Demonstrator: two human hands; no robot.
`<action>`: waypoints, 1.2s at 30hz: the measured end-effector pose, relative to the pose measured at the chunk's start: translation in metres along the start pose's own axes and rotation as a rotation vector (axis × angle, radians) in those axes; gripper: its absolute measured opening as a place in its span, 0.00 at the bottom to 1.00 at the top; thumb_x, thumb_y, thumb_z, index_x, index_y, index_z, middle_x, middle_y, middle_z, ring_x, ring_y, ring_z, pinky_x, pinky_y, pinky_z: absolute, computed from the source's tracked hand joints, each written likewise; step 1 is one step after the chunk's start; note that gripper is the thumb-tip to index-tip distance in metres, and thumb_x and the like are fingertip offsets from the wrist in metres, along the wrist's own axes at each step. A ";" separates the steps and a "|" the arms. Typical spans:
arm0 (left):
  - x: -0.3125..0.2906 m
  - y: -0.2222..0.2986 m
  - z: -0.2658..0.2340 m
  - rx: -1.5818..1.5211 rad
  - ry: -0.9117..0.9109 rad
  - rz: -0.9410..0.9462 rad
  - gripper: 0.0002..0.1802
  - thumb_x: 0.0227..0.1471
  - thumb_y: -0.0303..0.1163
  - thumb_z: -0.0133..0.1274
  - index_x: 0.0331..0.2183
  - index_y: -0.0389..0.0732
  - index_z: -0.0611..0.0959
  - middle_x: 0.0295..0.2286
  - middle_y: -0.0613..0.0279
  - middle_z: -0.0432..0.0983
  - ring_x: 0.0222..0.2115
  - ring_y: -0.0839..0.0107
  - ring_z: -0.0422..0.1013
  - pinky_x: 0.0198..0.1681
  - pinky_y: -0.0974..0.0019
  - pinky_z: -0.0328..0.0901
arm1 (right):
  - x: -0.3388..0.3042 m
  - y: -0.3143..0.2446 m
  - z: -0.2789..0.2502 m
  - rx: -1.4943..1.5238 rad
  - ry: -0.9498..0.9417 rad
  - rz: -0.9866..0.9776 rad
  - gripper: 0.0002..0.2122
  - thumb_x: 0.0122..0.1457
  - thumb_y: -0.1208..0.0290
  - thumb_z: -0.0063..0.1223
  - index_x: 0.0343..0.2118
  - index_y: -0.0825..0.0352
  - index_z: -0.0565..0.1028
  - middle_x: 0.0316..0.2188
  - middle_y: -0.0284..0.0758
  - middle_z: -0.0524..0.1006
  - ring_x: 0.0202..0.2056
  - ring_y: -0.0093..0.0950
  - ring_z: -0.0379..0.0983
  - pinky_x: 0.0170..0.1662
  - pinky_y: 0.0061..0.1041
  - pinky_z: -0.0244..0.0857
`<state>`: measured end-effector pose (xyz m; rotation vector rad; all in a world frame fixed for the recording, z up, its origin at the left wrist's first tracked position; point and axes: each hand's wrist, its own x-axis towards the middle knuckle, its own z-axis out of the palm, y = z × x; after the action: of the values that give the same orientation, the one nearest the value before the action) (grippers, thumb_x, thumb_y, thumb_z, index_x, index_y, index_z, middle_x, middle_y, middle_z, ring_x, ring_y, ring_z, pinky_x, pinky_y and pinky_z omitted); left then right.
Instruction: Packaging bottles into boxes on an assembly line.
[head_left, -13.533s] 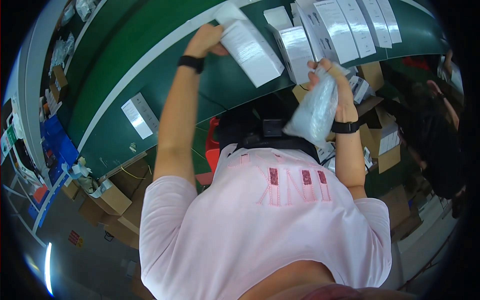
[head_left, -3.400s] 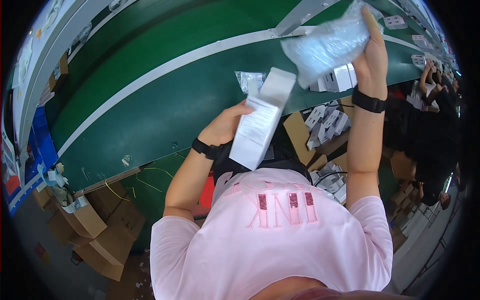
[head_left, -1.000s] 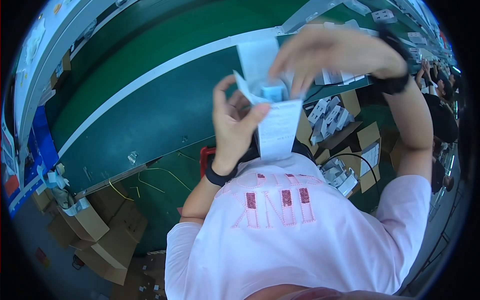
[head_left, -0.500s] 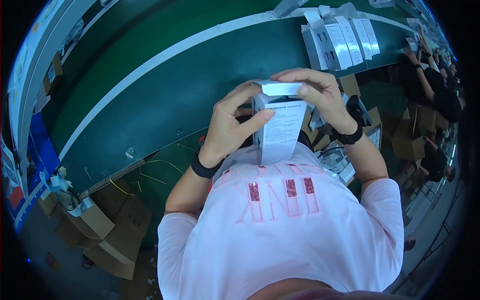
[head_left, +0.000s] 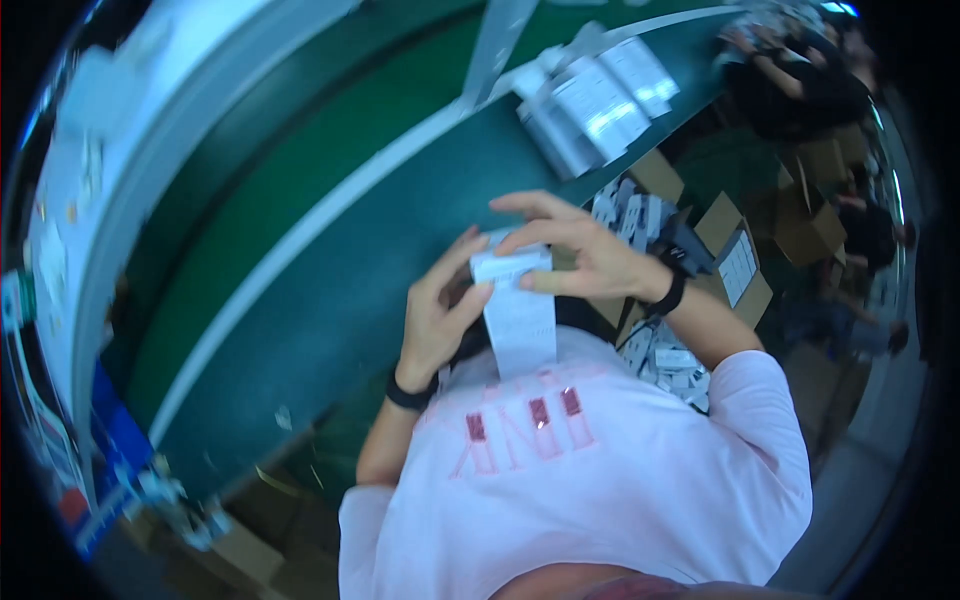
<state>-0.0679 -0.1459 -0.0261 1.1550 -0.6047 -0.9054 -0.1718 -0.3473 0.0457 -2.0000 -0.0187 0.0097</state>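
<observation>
A tall white carton (head_left: 524, 335) with fine print stands upright against my shirt at the bench's near edge. My left hand (head_left: 436, 318) is closed on the carton's left side near the top, its thumb on the front edge. My right hand (head_left: 575, 255) grips the top from the right. Its thumb presses the front just under the lid and a finger lies over the top, while another finger sticks out above. The lid lies down on the carton, though motion blur hides its exact fit.
Several white cartons (head_left: 598, 105) stand in a row on the green bench (head_left: 300, 345) at the far right. An open brown box (head_left: 748, 262) and a heap of white parts (head_left: 668, 362) lie below on the right. Other people (head_left: 790, 75) work at the far right.
The carton's raised lid has come down onto its top. My right fingers have moved over the lid. The whole view has turned, and the bench and cartons appear shifted.
</observation>
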 end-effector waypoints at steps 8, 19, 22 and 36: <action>0.058 -0.002 0.057 0.134 -0.269 -0.088 0.25 0.51 0.23 0.55 0.53 0.35 0.72 0.58 0.47 0.59 0.50 0.61 0.68 0.48 0.64 0.69 | -0.064 0.019 -0.032 -0.058 0.214 0.027 0.26 0.49 0.72 0.64 0.54 0.62 0.70 0.57 0.46 0.64 0.57 0.38 0.64 0.56 0.30 0.60; 0.229 -0.071 0.116 0.285 0.229 -0.452 0.50 0.51 0.55 0.54 0.61 0.30 0.54 0.50 0.46 0.67 0.48 0.63 0.67 0.49 0.61 0.64 | -0.136 0.189 -0.325 0.616 1.295 0.225 0.17 0.59 0.63 0.52 0.46 0.69 0.69 0.38 0.35 0.75 0.37 0.25 0.75 0.43 0.25 0.70; 0.261 -0.103 0.138 0.348 0.194 -0.591 0.50 0.49 0.59 0.54 0.58 0.29 0.60 0.42 0.50 0.72 0.39 0.65 0.71 0.43 0.63 0.67 | -0.155 0.335 -0.423 0.665 1.605 0.338 0.20 0.53 0.64 0.61 0.44 0.71 0.70 0.41 0.39 0.74 0.42 0.27 0.72 0.46 0.33 0.68; 0.263 -0.182 0.168 0.598 0.370 -0.326 0.45 0.56 0.45 0.49 0.62 0.31 0.45 0.51 0.32 0.62 0.50 0.44 0.60 0.56 0.52 0.55 | 0.083 0.362 -0.454 -0.962 0.701 0.050 0.43 0.44 0.68 0.66 0.59 0.77 0.52 0.57 0.55 0.58 0.56 0.51 0.57 0.60 0.40 0.52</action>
<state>-0.1183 -0.4795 -0.1568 1.9527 -0.3932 -0.7679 -0.0785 -0.9098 -0.0945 -2.8392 0.5711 -0.7992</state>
